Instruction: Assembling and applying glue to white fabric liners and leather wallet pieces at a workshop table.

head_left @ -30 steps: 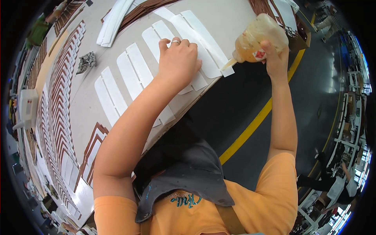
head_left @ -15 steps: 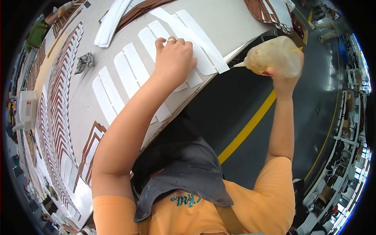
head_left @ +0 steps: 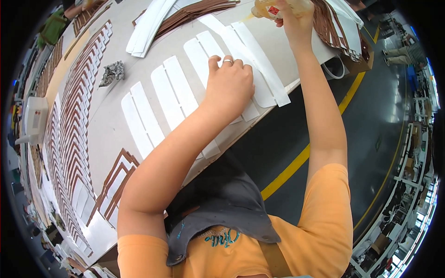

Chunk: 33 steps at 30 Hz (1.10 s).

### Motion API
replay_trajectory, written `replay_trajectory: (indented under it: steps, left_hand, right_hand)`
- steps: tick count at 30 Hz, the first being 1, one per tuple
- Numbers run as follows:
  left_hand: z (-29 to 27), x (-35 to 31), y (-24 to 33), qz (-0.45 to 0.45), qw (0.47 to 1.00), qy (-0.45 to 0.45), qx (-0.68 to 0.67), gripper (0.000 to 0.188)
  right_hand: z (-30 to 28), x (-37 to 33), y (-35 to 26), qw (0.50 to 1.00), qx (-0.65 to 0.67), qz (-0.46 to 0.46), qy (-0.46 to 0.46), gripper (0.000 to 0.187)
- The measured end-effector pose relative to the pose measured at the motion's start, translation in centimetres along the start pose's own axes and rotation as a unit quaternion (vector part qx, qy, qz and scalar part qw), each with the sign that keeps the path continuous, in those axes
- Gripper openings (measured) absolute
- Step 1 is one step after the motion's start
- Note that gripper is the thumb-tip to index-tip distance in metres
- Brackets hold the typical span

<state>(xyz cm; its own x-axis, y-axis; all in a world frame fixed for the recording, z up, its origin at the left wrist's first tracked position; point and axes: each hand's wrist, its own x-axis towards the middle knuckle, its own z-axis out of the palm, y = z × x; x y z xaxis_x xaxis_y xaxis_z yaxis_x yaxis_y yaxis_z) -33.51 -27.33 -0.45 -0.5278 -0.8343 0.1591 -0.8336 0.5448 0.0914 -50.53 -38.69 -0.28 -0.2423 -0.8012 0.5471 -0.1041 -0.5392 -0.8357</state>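
Observation:
My left hand (head_left: 230,85) rests palm down on slotted white strips, fingers bent and slightly apart, a ring on one finger. Its fingertips are partly hidden, and nothing shows in its grasp. Beneath and beside it, a long white strip (head_left: 259,65) lies slanted across other strips, its near end at the table edge. My right hand (head_left: 296,23) is closed around a translucent squeeze bottle (head_left: 266,10) with yellowish contents and a red label. The bottle is tipped sideways, its nozzle near the far end of the slanted strip. The picture's top edge cuts off part of the bottle.
More white slotted strips (head_left: 143,120) lie in a row to the left. Fanned brown-and-white pieces (head_left: 76,134) line the far left, near a crumpled grey lump (head_left: 112,73). Brown strips (head_left: 197,16) and white strips (head_left: 146,32) lie at the back. A white bucket (head_left: 334,68) stands by the table's right edge.
My right hand has carried the bottle from beside the table, up and left, over the far ends of the strips. My left hand stays on the strips; the whole view has shifted slightly.

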Motion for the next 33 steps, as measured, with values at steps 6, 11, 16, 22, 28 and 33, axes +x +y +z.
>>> replay_trajectory:
  steps: [6,11,16,22,28,33]
  left_hand:
    - [0.3,0.0,-0.1,0.007,1.0,0.005,0.0,0.02]
    - [0.5,-0.2,-0.6,0.005,1.0,-0.001,0.001,0.02]
    - [0.3,0.1,-0.2,0.013,1.0,0.003,-0.006,0.02]
    - [0.2,0.1,-0.3,0.004,1.0,-0.003,-0.008,0.02]
    - [0.3,0.3,0.0,0.009,1.0,-0.006,0.003,0.019]
    - [0.5,0.4,-0.3,0.027,0.998,0.045,-0.024,0.01]
  right_hand:
    - [0.6,0.9,2.4,0.998,-0.03,-0.042,-0.022,0.057]
    - [0.4,1.3,1.4,0.993,-0.069,-0.086,-0.048,0.056]
    - [-0.5,1.9,0.9,0.991,-0.093,-0.085,-0.041,0.053]
    - [-1.9,0.4,0.9,0.988,-0.129,-0.087,0.006,0.051]
    - [-4.2,-1.6,-1.1,0.992,-0.12,-0.028,-0.018,0.045]
    - [-5.4,-3.7,-3.6,0.991,-0.129,0.025,-0.007,0.04]
